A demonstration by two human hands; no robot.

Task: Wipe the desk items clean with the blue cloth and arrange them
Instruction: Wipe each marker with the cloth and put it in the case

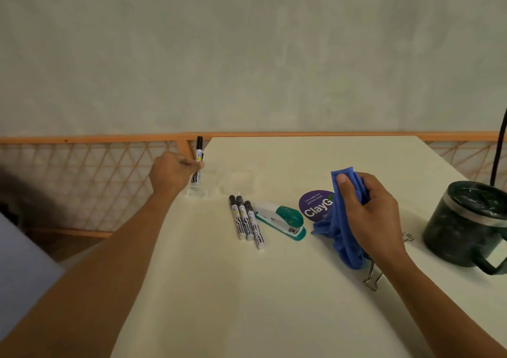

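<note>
White desk is carrying everything, a dark mug sitting at its right edge. The right hand is gripping the bunched blue cloth left of the mug, partly covering a purple sticker. The left hand is pinching one marker upright at the far-left corner. A teal stapler is lying just beside three markers.

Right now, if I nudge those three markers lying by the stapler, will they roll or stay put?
They'd probably roll: the markers look round-barrelled and lie loose on the smooth desk. Rolling rightwards, the stapler beside them would likely stop them. They look stiff and light, so a pinch should lift one.
</note>
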